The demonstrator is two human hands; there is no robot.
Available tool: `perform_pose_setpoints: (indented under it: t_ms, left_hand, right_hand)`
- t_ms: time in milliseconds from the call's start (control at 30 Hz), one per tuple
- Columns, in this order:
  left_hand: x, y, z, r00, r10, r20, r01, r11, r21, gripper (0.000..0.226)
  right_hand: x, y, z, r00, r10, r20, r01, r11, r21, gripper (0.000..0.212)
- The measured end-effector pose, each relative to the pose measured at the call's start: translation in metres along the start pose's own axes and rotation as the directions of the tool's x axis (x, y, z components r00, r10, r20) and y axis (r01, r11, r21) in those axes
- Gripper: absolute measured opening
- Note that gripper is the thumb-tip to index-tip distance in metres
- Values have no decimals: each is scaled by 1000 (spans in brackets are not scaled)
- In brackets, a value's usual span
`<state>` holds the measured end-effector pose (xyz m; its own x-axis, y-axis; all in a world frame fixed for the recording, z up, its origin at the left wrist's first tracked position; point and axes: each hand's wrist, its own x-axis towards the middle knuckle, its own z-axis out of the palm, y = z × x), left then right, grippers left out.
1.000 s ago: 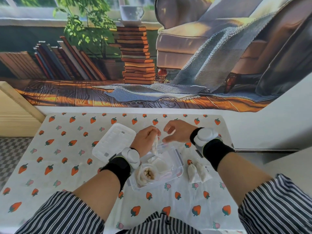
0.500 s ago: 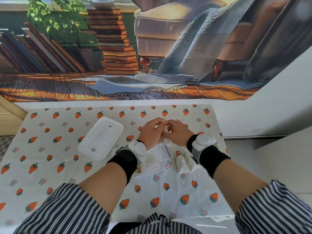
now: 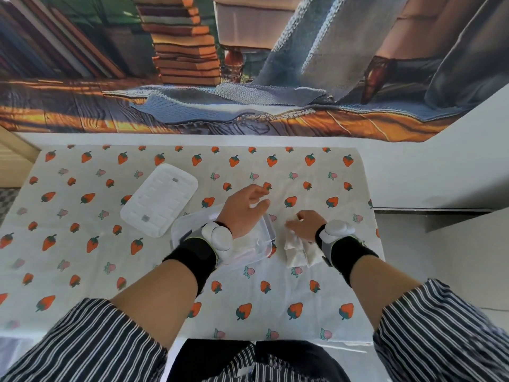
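A clear plastic container (image 3: 268, 234) sits at the middle of the strawberry-print tablecloth, with white contents partly hidden under my left wrist. My left hand (image 3: 243, 209) hovers over its far side, fingers loosely spread and holding nothing. Just right of the container lie small white pouches (image 3: 296, 253) in a little pile. My right hand (image 3: 303, 226) is down on the far end of that pile, with its fingers curled round a white pouch. The container's white lid (image 3: 159, 199) lies flat to the left of the container.
The tablecloth (image 3: 82, 257) covers the whole table, which ends at a white wall ledge (image 3: 413, 172) behind and to the right. A printed backdrop (image 3: 248, 78) hangs behind. Both wrists wear black bands with white sensor units.
My hands were together over the container, working a pouch. They have parted: the right went right and down onto the pouch pile, the left opened. My head tilted further down.
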<state>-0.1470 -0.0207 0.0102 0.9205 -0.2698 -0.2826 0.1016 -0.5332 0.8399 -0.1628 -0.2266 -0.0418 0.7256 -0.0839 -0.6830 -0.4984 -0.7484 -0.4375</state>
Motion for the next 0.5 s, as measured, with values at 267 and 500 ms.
perform_pose_setpoints:
  t_ms: [267, 500]
  left_hand:
    - [-7, -36, -18, 996, -50, -80, 53, 998, 24, 16]
    - [-23, -52, -37, 987, -73, -142, 77, 997, 22, 18]
  right_hand:
    - [23, -4, 45, 982, -52, 180, 75, 989, -125, 21]
    - [20, -17, 23, 998, -59, 8, 60, 986, -155, 59]
